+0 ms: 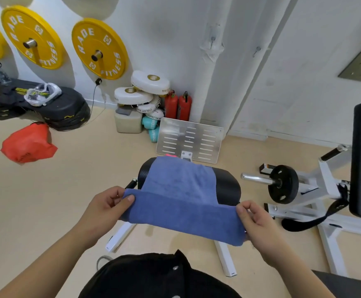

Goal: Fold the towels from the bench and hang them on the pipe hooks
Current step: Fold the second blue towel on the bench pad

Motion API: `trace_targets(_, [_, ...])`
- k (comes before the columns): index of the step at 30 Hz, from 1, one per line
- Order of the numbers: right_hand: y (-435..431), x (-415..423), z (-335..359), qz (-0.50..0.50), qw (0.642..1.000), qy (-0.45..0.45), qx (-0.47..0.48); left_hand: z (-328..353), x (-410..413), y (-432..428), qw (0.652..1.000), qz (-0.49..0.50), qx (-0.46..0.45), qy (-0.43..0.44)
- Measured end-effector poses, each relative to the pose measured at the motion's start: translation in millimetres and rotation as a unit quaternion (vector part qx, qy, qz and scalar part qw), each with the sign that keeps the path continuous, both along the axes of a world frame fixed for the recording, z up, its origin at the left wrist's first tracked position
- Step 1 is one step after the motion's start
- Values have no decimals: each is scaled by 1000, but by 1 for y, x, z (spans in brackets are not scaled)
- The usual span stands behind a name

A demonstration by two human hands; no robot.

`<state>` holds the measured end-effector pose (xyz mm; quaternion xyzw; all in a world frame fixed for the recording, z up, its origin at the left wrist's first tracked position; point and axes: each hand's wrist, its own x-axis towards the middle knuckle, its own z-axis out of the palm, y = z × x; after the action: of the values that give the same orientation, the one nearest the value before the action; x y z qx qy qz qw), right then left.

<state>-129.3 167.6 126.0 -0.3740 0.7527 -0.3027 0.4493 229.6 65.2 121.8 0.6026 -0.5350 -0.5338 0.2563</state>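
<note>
A blue towel [179,190] lies over the black padded bench [227,183], its near edge folded back toward me. My left hand [104,207] pinches the towel's near left corner between thumb and fingers. At the near right corner, my right hand [259,224] pinches the folded edge. A sliver of pink cloth [170,155] shows behind the towel's far edge. Two small metal hooks [213,39] [257,50] are fixed on the white pipes [220,82] on the wall ahead.
A perforated metal footplate [189,139] stands beyond the bench. Two red fire extinguishers [178,106] and stacked white pads [145,91] sit by the wall. A weight machine with a black plate [282,183] is on the right. An orange bag [29,143] lies on the floor at left.
</note>
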Motion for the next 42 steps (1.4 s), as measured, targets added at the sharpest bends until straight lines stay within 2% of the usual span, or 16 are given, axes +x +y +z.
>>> trace_targets(3, [-14,-1,-5,-36,999,-7,-10,-9,-18,-10,1000,13,-8,-25])
trace_targets(10, [-52,-10,-24,-66,997,-25,31,-26,-38,-48,996,39,-15,-83])
trace_targets(18, [-167,-36,-56,-94,995,-16,37,-52,-63,-160,995,4,-15,-98])
trace_targets(25, [-260,-44,-121,-77,986,38,145,-112,-100,-257,992,5,57,-111])
trace_targets(30, [-308,-56,-138,-121,979,70,147,-141,-112,-304,984,15,96,-149])
trace_targets(35, [-336,-65,-158,-71,982,94,149,-165,-119,-331,974,5,123,-191])
trace_targets(42, [-358,-87,-206,28,972,74,223,-202,-125,-351,941,-70,162,-288])
